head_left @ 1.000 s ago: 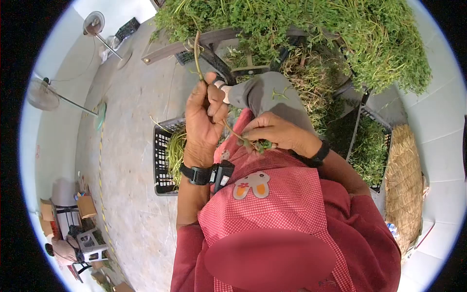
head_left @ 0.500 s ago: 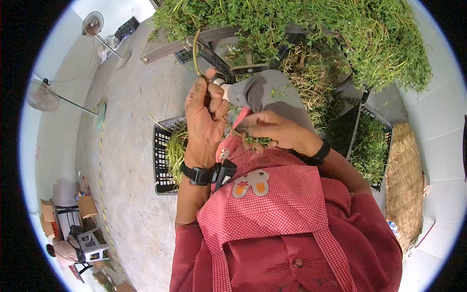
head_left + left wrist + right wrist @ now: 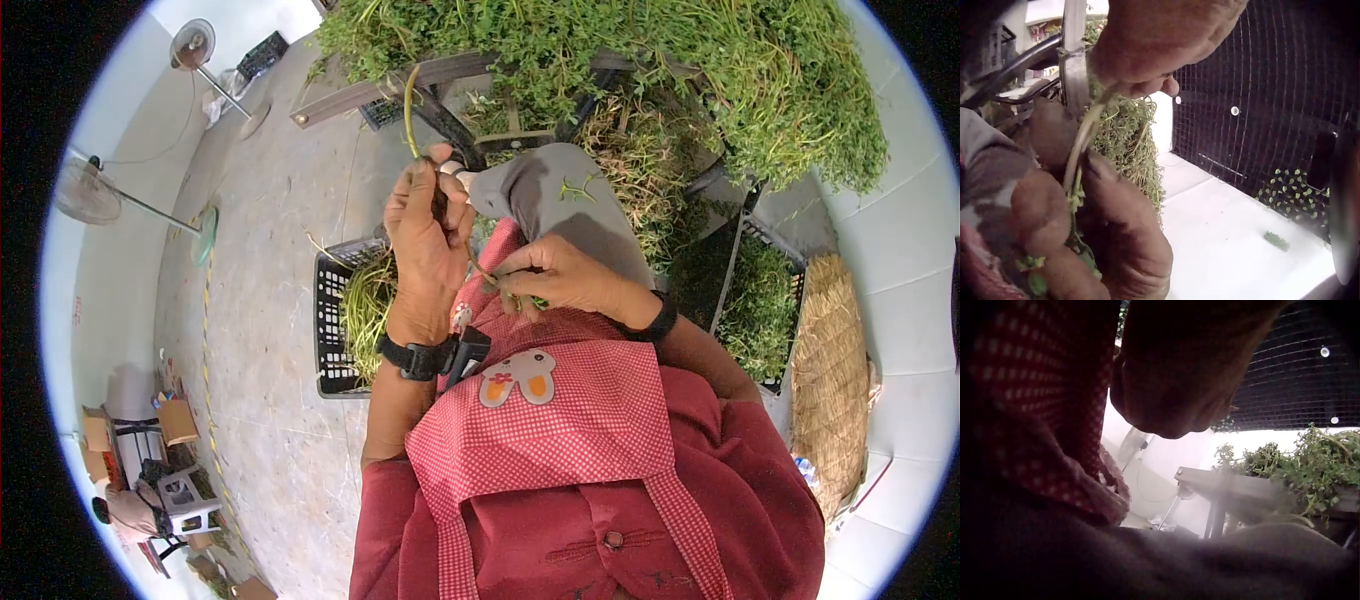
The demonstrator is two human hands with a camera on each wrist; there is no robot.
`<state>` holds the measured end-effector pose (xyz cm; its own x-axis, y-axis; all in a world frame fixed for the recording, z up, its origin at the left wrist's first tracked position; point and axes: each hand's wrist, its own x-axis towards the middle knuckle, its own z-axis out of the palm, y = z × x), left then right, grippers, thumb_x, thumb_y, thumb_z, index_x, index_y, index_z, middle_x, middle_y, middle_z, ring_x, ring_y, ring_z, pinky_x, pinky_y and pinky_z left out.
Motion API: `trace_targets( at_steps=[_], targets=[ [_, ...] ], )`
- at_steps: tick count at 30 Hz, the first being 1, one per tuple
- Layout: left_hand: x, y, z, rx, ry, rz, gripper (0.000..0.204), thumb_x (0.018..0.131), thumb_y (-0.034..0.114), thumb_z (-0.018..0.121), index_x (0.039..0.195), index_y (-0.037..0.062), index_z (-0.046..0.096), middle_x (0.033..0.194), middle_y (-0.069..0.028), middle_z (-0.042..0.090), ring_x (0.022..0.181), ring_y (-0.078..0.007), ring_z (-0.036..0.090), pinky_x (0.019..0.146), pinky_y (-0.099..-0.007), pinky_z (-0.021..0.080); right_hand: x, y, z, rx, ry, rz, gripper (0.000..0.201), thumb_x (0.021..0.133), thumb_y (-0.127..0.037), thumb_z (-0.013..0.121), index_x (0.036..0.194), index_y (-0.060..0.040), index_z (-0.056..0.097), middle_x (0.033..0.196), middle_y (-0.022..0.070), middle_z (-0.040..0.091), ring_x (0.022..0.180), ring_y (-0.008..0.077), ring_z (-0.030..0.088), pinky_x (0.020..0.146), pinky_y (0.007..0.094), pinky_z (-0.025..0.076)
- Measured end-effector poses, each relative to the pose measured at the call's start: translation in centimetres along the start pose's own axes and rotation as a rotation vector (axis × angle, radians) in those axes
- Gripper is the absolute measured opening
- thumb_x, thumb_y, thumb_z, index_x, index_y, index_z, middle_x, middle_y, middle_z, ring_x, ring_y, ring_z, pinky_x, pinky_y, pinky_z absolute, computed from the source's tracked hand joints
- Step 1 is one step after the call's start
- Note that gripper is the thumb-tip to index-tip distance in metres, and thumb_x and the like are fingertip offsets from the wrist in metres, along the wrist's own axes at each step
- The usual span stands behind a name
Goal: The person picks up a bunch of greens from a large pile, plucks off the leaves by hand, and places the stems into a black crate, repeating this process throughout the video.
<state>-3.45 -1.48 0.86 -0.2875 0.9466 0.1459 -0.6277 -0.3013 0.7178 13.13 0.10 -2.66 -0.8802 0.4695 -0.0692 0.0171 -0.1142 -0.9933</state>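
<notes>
"What's the apron [image 3: 560, 440] like?"
"Red-and-white check, with a pale rabbit patch [image 3: 517, 376], orange inside its ears."
"And around that patch, in the head view?"
"Black wrist strap [image 3: 412, 359] with a black box [image 3: 470, 353] towards nine o'clock, black wristband [image 3: 663, 316] just past two, grey trousers [image 3: 548, 190] at twelve; dark red top [image 3: 745, 480], its round button [image 3: 613, 540] at five."

Left hand [image 3: 430, 235]: shifted slightly rightward. Stem [image 3: 409, 112]: upper length carried rightward with it. Right hand [image 3: 562, 275]: fingers now cover most of the leaves [image 3: 540, 302] at the stem's lower end, earlier in plain sight; a small green patch shows. Crate stalks [image 3: 365, 312]: more exposed beside the left wrist.
</notes>
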Motion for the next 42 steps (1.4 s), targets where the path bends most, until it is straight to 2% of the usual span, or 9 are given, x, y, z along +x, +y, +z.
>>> trace_targets(
  at_steps=[7,11,13,16,20,29,34,38,42],
  targets=[
    [-1.4,0.0,2.0,-0.035,-0.026,-0.041,0.024,0.093,0.02,0.047,0.106,0.0006,0.056,0.061,0.0013,0.049,0.044,-0.0043,0.028,0.037,-0.019,0.021,0.3,-0.3,-0.5,0.26,0.114,0.27,0.022,0.087,-0.02,0.05,0.083,-0.0001,0.06,0.069,0.0074,0.061,0.044,0.0116,0.055,0.033,0.0205,0.032],
    [-1.8,1.1,2.9,-0.125,-0.204,-0.003,0.024,0.093,0.019,0.047,0.107,0.0006,0.055,0.06,0.0024,0.046,0.045,-0.0042,0.025,0.038,-0.0185,0.02,0.9,2.3,-1.7,0.323,0.114,0.232,0.024,0.087,-0.019,0.051,0.096,0.0035,0.056,0.07,0.0099,0.061,0.046,0.0131,0.056,0.037,0.0196,0.039],
    [-1.4,1.4,2.5,-0.099,-0.161,0.009,0.025,0.094,0.019,0.046,0.108,0.0007,0.055,0.061,0.0025,0.045,0.045,-0.0043,0.025,0.038,-0.0184,0.02,0.8,1.8,-1.2,0.315,0.054,0.132,0.026,0.089,-0.025,0.047,0.086,-0.0019,0.059,0.075,0.0066,0.063,0.05,0.0099,0.057,0.035,0.0172,0.027],
    [-0.8,1.4,1.4,-0.075,-0.079,0.023,0.026,0.094,0.02,0.045,0.109,0.0007,0.054,0.063,0.0024,0.045,0.045,-0.0042,0.024,0.037,-0.0185,0.02,-0.6,0.3,-0.7,0.235,0.046,-0.037,0.028,0.09,-0.027,0.045,0.091,-0.0022,0.059,0.078,0.005,0.062,0.053,0.0075,0.056,0.036,0.0159,0.025],
    [-0.3,1.5,-0.1,-0.107,0.015,0.022,0.028,0.095,0.022,0.043,0.111,0.0007,0.052,0.066,0.0022,0.045,0.045,-0.0038,0.024,0.037,-0.0188,0.02,-0.5,0.2,-1.5,0.363,-0.051,0.126,0.026,0.09,-0.026,0.047,0.094,-0.0025,0.059,0.078,0.0037,0.062,0.052,0.0063,0.055,0.036,0.0158,0.025],
    [-0.2,2.0,-0.9,-0.083,0.053,0.073,0.026,0.094,0.023,0.045,0.107,0.0025,0.054,0.065,0.0029,0.045,0.046,-0.0046,0.026,0.038,-0.019,0.021,-0.1,-0.6,-0.9,0.09,-0.088,0.254,0.025,0.089,-0.024,0.051,0.098,-0.0021,0.059,0.072,0.0005,0.059,0.052,0.0056,0.05,0.041,0.0173,0.03],
    [-0.8,1.2,-0.4,-0.027,-0.047,0.125,0.023,0.094,0.019,0.045,0.105,0.0016,0.055,0.06,0.0024,0.046,0.044,-0.0052,0.027,0.038,-0.0196,0.022,0.0,-0.2,-0.3,-0.368,0.22,0.126,0.025,0.089,-0.024,0.044,0.09,-0.0015,0.055,0.065,-0.0006,0.05,0.054,0.0088,0.046,0.049,0.025,0.036],
    [-1.6,0.6,0.8,0.083,-0.03,0.124,0.022,0.094,0.017,0.045,0.106,0.001,0.055,0.057,0.0021,0.046,0.042,-0.0041,0.026,0.037,-0.0193,0.023,0.8,0.9,-1.3,0.156,0.307,0.282,0.02,0.091,-0.023,0.04,0.082,-0.0063,0.047,0.058,0.0001,0.04,0.046,0.0079,0.037,0.037,0.0235,0.028],
    [-2.2,0.9,1.4,0.145,-0.028,0.167,0.023,0.094,0.016,0.044,0.108,0.0014,0.054,0.054,0.0021,0.039,0.042,-0.0045,0.027,0.037,-0.0195,0.022,0.8,2.7,-1.9,0.351,0.423,0.175,0.017,0.091,-0.021,0.04,0.081,-0.0083,0.044,0.057,-0.001,0.036,0.043,0.0069,0.031,0.034,0.0225,0.023]
  ],
)
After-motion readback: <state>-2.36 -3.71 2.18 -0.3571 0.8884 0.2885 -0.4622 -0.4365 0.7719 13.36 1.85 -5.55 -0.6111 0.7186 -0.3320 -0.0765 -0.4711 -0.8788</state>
